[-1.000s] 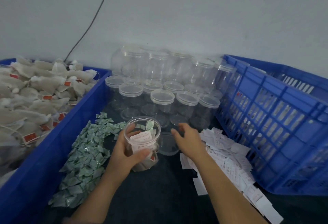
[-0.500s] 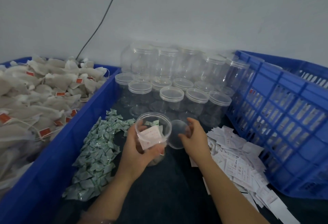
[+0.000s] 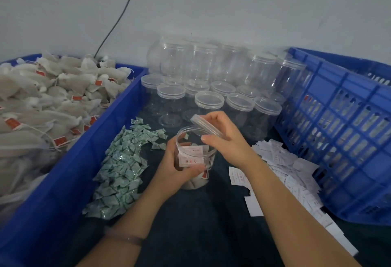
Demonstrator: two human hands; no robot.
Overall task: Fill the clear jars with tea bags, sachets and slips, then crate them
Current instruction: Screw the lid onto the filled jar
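My left hand (image 3: 175, 167) grips a clear jar (image 3: 195, 156) that stands on the dark cloth. Inside it I see a white slip with red print, tea bags and a green sachet. My right hand (image 3: 226, 137) holds a clear lid (image 3: 204, 124) tilted over the jar's open mouth, its right edge near the rim. Green sachets (image 3: 122, 165) lie in a heap to the left of the jar. White slips (image 3: 283, 167) lie scattered to its right. Tea bags (image 3: 48, 101) with red tags fill the blue bin on the left.
Several lidded empty clear jars (image 3: 209, 101) stand in rows behind the held jar, against the wall. A blue slatted crate (image 3: 342, 131) sits at the right. The blue bin's wall (image 3: 69, 173) borders the cloth on the left. A black cable (image 3: 118, 19) hangs on the wall.
My right hand picked the lid up from the cloth beside the jar and raised it over the jar's mouth. My left hand kept its grip on the jar.
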